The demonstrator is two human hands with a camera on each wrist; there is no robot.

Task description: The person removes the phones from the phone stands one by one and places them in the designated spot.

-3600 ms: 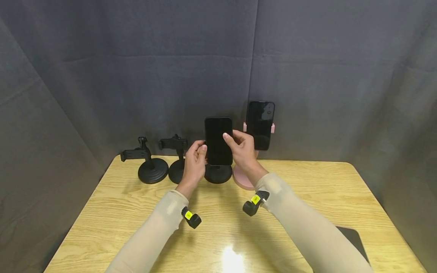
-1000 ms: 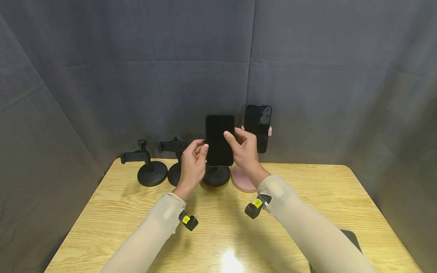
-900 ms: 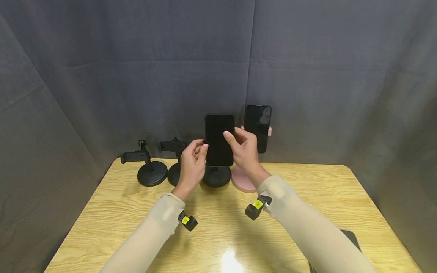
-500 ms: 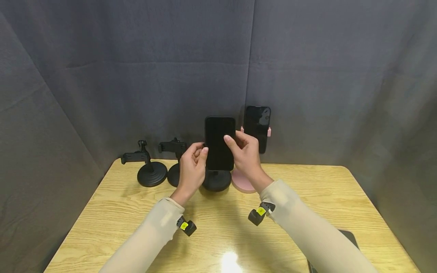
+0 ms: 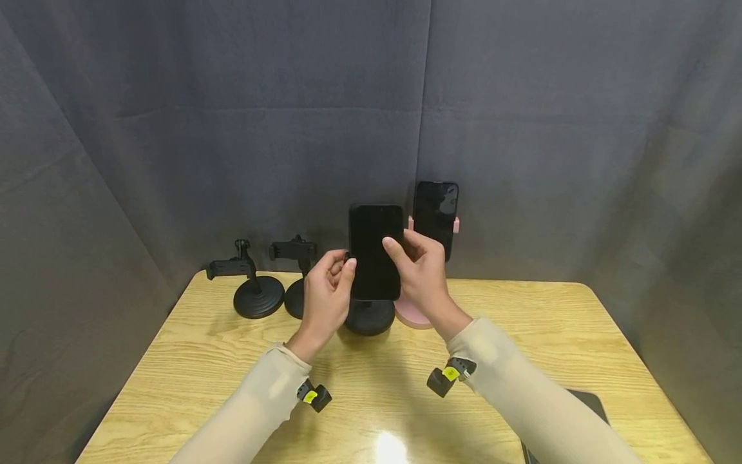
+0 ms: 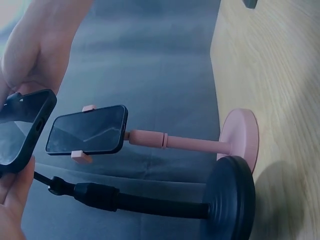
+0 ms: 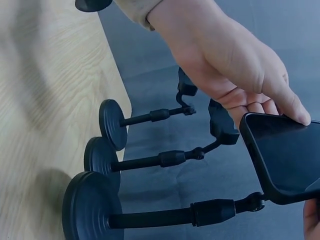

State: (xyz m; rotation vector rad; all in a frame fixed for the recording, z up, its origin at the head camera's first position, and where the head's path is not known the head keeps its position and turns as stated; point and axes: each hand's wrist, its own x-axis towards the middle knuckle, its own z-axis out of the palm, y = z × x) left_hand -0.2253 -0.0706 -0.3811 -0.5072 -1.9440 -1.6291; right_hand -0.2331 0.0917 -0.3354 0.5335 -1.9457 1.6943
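In the head view, a black smartphone (image 5: pixel 375 254) stands upright in front of a black phone stand, whose round base (image 5: pixel 370 317) shows below it. My left hand (image 5: pixel 326 296) pinches its left edge, where a small dark part shows between thumb and fingers. At the right edge, my right hand (image 5: pixel 423 274) grips the phone, thumb on the screen and fingers behind. The right wrist view shows my left thumb on the rim of the phone (image 7: pixel 290 155), and the stand's jointed neck (image 7: pixel 212 212) running up to it. The phone hides the holder's clamp.
A pink stand (image 6: pixel 240 135) behind to the right bears another phone (image 5: pixel 436 216). Two black stands, the outer (image 5: pixel 259 296) and inner (image 5: pixel 294 250), stand to the left. A dark flat device (image 5: pixel 588 406) lies partly under my right forearm. Grey curtains (image 5: pixel 290 129) surround the wooden table (image 5: pixel 522 322).
The phone, both hands and the black stand's base have shifted towards me, and the phone looks slightly larger. Both hands keep their grip on the phone. The other stands stay put.
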